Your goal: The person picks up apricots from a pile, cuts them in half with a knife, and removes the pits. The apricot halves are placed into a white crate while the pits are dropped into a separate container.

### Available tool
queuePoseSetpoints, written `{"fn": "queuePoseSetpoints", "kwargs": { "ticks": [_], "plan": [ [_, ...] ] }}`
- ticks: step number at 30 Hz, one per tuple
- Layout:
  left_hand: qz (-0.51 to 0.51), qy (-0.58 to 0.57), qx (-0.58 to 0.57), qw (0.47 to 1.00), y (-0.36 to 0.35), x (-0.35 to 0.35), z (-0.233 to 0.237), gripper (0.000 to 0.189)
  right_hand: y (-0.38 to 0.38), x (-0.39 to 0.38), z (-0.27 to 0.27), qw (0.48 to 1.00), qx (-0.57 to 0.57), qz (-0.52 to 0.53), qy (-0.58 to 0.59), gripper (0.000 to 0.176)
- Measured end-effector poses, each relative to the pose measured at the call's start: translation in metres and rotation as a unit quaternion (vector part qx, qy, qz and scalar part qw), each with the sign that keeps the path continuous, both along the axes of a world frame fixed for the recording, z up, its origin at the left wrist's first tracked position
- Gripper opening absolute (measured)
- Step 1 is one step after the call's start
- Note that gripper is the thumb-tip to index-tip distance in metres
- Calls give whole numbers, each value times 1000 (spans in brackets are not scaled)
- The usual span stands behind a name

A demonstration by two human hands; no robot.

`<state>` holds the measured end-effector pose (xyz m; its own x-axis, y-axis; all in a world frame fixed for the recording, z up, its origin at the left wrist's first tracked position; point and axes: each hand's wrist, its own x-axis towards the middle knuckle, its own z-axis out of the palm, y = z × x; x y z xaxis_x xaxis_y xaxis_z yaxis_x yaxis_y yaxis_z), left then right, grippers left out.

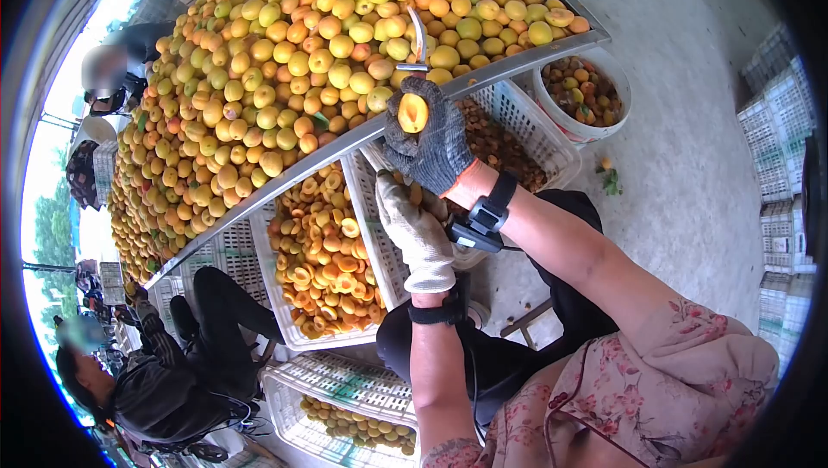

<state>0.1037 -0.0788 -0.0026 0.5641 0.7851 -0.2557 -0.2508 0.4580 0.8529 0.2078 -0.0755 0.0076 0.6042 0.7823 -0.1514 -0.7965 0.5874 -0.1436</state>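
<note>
My right hand (429, 136), in a dark grey knitted glove, is closed around a curved pitting knife (417, 32) whose blade points up over the fruit heap. The same hand holds an apricot half (413, 113), cut face toward me. Just below it is my left hand (412, 225) in a white glove, its fingers curled and partly hidden under the right hand. Yellowish-brown fruit shows by its palm, but I cannot tell whether it is gripped. Both hands are at the metal rim (328, 149) of a table heaped with whole apricots (285, 62).
A white crate of apricot halves (323, 274) stands left of my hands. Behind them is a crate of brown pits (496, 144). A white bucket (623, 114) holds darker fruit. Another crate (354, 444) sits lower down. A seated person (172, 390) works at left; stacked crates (776, 157) line the right.
</note>
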Motion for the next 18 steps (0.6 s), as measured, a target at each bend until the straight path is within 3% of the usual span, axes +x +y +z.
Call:
{"fn": "queuePoseSetpoints", "kwargs": {
  "ticks": [1, 3, 5, 6, 7, 8, 9, 11, 12, 13, 14, 15, 16, 17, 18],
  "plan": [
    [11, 0, -20, 1000, -2, 3, 1, 29, -1, -2, 11, 998, -65, -7, 11, 26],
    [15, 16, 38, 999, -5, 4, 1, 30, -5, 0, 7, 998, -53, 7, -14, 24],
    [4, -41, -35, 999, -1, 2, 6, 36, 1, 0, -2, 998, -40, 26, -41, 22],
    [-54, -54, -59, 995, 6, -1, 4, 41, 11, 0, -10, 946, -155, -143, -244, 21],
    [-55, -54, -58, 995, 7, -1, 4, 41, 15, -2, -7, 814, -259, -299, -425, 20],
    [-46, -36, -81, 995, 7, 0, 5, 41, 5, -2, -8, 770, -292, -289, -488, 20],
    [-37, -18, -105, 994, 6, 2, 4, 42, 4, -4, -8, 769, -293, -290, -489, 20],
    [-18, -29, -99, 994, 3, 6, 8, 41, 4, -9, -6, 711, -328, -377, -494, 19],
    [1, -39, -93, 995, 2, 8, 10, 41, 4, -9, -5, 710, -328, -378, -495, 19],
    [0, -40, -93, 995, 6, 5, 3, 41, 3, -8, -4, 799, -251, -332, -435, 17],
    [-64, -92, -94, 989, 12, -1, -6, 40, 2, -8, -2, 871, -168, -279, -367, 15],
    [-127, -143, -95, 977, 17, -5, -15, 40, 1, -7, 0, 927, -83, -220, -292, 14],
    [-128, -143, -95, 977, 12, -2, -10, 40, 0, -8, 2, 965, 5, -156, -210, 12],
    [-70, -67, -1, 995, 3, 3, 1, 40, -2, -9, 11, 984, 92, -90, -125, 11],
    [-11, 11, 94, 995, -2, 5, 6, 41, -5, -20, 18, 954, -19, -174, -244, 11]
  ]
}}
